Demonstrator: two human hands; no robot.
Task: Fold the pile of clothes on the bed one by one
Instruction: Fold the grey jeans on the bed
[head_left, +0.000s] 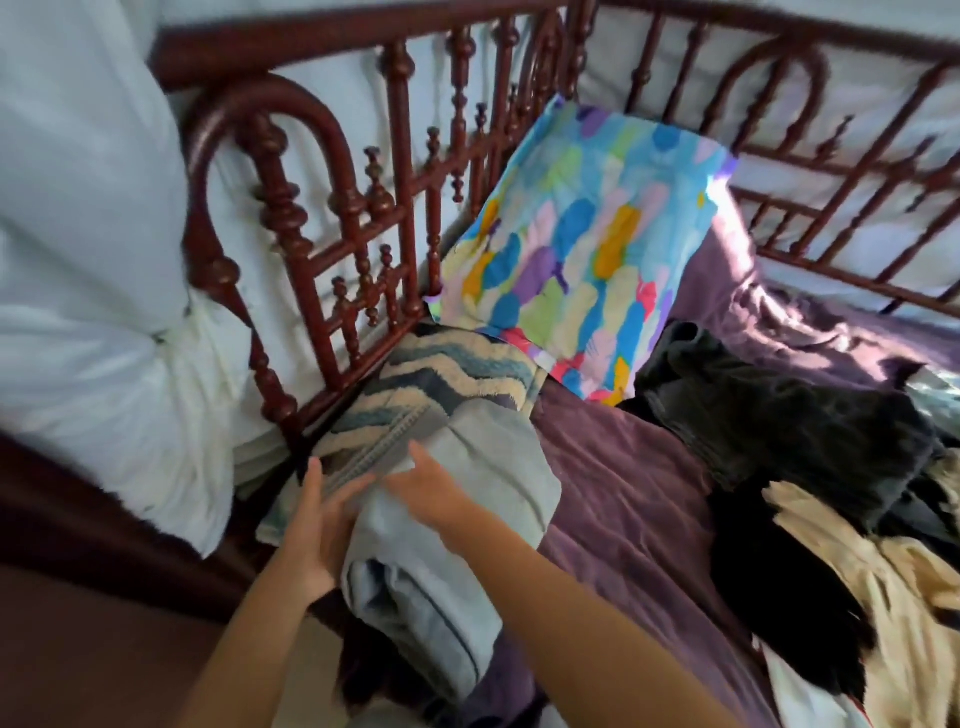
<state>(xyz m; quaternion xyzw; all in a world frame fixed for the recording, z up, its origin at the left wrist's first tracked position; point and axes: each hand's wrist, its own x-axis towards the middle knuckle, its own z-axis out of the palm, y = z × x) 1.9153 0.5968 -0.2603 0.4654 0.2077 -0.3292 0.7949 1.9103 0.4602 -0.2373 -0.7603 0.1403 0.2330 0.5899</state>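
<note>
Bed first: a wrinkled purple bedsheet (623, 493) covers the mattress. A dark red turned-wood bed rail (322, 218) runs around its far and left sides. Beyond the rail, at left, hangs a bulky white cloth (78, 260).

A large pillow in a multicoloured brushstroke print (587, 244) leans against the corner of the rail, well clear of the working area.

The unfolded pile of black and cream clothes (810, 467) sprawls on the right half of the sheet, well apart from both hands. By our reading, most of the task is ahead.

Finished work sits opposite, tucked against the rail. At the bottom is a folded textile with wavy blue and cream stripes (457, 364). Partly on it lies a folded pale grey-blue garment (493, 467) — one piece or two, we cannot tell. Keeping folded items on the left likely stops them mixing with the heap.

The right hand (431, 488) lies palm down on top of the grey-blue garment, fingers straight and gripping nothing. We take it as pressing the fold flat.

The left hand (322, 519) stands edge-on against the garment's left side — fingers extended, not curled round the cloth. It seems to be squaring the stack against the rail. Slight blur limits finer detail.
</note>
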